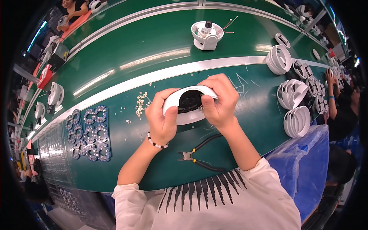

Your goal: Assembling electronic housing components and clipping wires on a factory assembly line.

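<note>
Between my two hands, above the green bench, is a white plastic housing (194, 117) with a round opening and a black part (189, 101) inside. My left hand (161, 113) is wrapped around its left side, thumb along the front. On the other side my right hand (221, 99) grips it, with the thumb pressed by the opening. Below the housing lie cutting pliers (188, 156) with black and yellow handles, jaws pointing left. Small pale connectors (140, 104) are scattered to the left of my left hand. The fingers behind the housing are partly hidden.
Blue circuit boards (91, 132) lie in rows at the left. White ring-shaped shells (297, 122) are stacked at the right, beside a blue plastic-lined bin (303, 161). A white camera-like assembly (207, 35) with loose wires stands on the far belt. Co-workers sit farther along the line.
</note>
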The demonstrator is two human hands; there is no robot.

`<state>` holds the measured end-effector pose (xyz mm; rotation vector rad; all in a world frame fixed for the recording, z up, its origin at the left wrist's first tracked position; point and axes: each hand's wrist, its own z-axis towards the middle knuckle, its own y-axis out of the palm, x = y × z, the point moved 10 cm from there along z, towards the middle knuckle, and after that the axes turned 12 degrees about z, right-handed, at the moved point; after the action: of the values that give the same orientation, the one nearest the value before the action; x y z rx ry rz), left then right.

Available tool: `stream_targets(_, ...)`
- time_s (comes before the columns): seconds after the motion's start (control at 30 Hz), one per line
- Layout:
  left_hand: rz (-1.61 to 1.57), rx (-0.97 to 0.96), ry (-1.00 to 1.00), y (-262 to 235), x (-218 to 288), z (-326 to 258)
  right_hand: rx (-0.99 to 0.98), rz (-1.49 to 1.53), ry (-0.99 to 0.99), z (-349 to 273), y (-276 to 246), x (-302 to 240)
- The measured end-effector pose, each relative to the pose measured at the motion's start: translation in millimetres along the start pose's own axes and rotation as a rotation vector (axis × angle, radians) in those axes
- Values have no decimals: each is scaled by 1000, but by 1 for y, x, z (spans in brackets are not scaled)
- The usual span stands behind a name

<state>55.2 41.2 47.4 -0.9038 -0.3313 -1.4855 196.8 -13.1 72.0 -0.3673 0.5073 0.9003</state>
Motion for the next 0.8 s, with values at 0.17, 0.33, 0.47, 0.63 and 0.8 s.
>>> stream_targets(0.17, -7, 68, 231, 4, 24, -6, 58, 33, 50, 4, -16, -9)
stream_targets(0.33, 14, 41, 285, 8, 27, -12, -2, -11, 81, 4, -19, -7)
stream_targets(0.47, 16, -5, 405, 6, 34, -6, 12, 12, -112, 3, -15, -24)
stream_targets(0.63, 106, 31, 240, 14, 28, -1, -120, -27, 0, 18, -18, -14)
stream_targets(0.8, 152, -72, -401, 35, -108, 62, -285, -371, 224, -10, -18, 20)
